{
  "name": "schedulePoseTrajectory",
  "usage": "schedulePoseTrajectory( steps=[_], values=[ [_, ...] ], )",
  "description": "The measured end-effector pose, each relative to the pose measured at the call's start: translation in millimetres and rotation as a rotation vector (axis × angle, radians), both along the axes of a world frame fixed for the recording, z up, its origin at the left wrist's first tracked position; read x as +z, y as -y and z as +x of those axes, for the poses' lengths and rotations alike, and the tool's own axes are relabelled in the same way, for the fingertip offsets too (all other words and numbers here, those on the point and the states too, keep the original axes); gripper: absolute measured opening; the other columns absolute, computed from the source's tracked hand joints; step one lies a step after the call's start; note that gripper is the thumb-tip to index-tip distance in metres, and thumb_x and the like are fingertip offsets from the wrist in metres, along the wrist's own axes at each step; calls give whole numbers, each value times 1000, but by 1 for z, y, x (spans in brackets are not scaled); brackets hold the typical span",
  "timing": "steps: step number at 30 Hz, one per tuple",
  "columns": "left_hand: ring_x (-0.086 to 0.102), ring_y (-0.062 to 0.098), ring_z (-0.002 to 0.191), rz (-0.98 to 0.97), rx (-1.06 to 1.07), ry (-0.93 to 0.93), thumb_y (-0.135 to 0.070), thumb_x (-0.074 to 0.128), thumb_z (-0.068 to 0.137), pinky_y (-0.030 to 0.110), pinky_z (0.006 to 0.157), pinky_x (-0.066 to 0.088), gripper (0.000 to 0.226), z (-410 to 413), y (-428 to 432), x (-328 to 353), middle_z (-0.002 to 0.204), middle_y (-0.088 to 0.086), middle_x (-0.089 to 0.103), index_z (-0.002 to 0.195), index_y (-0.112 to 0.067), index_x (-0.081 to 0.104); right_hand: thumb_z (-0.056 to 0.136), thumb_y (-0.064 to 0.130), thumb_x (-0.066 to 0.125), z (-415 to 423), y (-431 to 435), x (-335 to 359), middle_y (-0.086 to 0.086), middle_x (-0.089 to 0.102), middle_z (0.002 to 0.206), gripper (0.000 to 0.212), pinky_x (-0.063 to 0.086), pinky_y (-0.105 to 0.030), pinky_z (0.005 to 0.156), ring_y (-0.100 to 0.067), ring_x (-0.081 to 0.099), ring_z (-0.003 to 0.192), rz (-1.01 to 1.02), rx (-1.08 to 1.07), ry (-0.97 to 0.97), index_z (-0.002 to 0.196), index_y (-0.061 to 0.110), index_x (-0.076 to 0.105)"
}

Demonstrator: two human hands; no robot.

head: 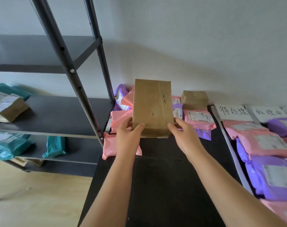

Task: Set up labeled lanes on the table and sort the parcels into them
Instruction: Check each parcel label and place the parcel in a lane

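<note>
- The left hand (128, 134) grips the near left corner of a brown box (153, 108), with the thumb on its broad face and the fingers curled round the side edge.
- The right hand (184, 133) grips the near right corner in the same way.
- The brown box is taped cardboard, and its long side runs away from the person. It is at the far left part of the black table (164, 185), over a pile of pink and purple bags (121, 118) (whether it touches them cannot be told).
- A small box (194, 97) sits on that pile by the wall, just right of the held one.
- Two white paper labels (233, 112) with handwritten characters lie near the wall, right of a grey strip (227, 145) that runs across the table top.
- Rows of bags (267, 153), pink and purple, lie right of the strip, nearer the person than the labels.
- A dark shelf (57, 115) left of the table carries teal bags (55, 146) and a brown parcel (10, 110).
</note>
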State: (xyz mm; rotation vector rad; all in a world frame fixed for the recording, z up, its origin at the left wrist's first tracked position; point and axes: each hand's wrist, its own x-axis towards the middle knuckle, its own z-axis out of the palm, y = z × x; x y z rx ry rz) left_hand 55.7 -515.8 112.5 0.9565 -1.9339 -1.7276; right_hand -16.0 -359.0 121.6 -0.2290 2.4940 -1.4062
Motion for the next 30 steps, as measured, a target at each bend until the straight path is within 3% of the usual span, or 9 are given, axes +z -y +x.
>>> schedulePoseTrajectory(
  steps=[4, 7, 11, 14, 17, 21, 26, 30],
  values=[
    [55, -1, 86, 80, -16, 67, -39, 73, 85, 19, 64, 40, 53, 41, -52, -17, 98, -22, 57, 134, -26, 56, 101, 42, 51, 37, -57, -11, 1, 55, 140, 50, 43, -27, 91, -16, 54, 124, 51, 34, 69, 147, 22, 46],
    [58, 2, 91, 83, -57, 141, -42, 74, 84, 18, 65, 41, 56, 68, -92, -34, 113, -13, 62, 135, -28, 56, 100, 42, 53, 63, -100, -26, 2, 53, 144, 52, 40, -28, 91, -18, 52, 128, 70, -15, 168, 149, 26, 43],
    [61, 5, 101, 24, -119, 200, -47, 72, 84, 20, 72, 48, 56, 99, -140, -55, 122, -12, 62, 135, -34, 52, 101, 35, 54, 96, -147, -51, 1, 53, 144, 49, 41, -38, 105, -20, 52, 130, 62, -52, 327, 148, 25, 45],
    [58, 11, 112, -67, -117, 243, -58, 64, 85, 34, 90, 54, 56, 119, -166, -68, 129, -11, 59, 136, -37, 52, 102, 33, 52, 118, -174, -71, 4, 60, 132, 46, 42, -38, 103, -16, 57, 119, 53, -43, 420, 147, 23, 46],
    [48, 14, 129, -152, -66, 270, -60, 56, 90, 48, 108, 44, 47, 136, -185, -79, 139, -11, 52, 130, -36, 60, 103, 31, 50, 139, -194, -90, 15, 62, 103, 42, 40, -30, 91, 0, 58, 91, 34, -11, 503, 143, 20, 49],
    [52, 9, 122, -96, -96, 257, -55, 49, 96, 39, 103, 48, 35, 157, -208, -90, 135, -14, 54, 124, -39, 60, 106, 27, 44, 162, -213, -113, 5, 66, 115, 36, 43, -33, 93, -11, 65, 103, 44, 32, 594, 140, 17, 52],
    [53, 6, 115, -232, -185, 277, -42, 45, 101, 19, 83, 43, 28, 177, -236, -103, 128, -17, 56, 122, -35, 62, 104, 23, 46, 180, -230, -130, -5, 52, 144, 49, 42, -37, 103, -23, 51, 129, 188, 48, 575, 152, 17, 37],
    [47, 7, 126, -337, -235, 281, -30, 45, 104, 25, 102, 43, 32, 183, -245, -108, 139, -16, 51, 133, -34, 58, 101, 27, 55, 181, -239, -129, -4, 50, 148, 56, 45, -41, 109, -24, 51, 132, 243, 68, 409, 153, 20, 35]
  ],
)
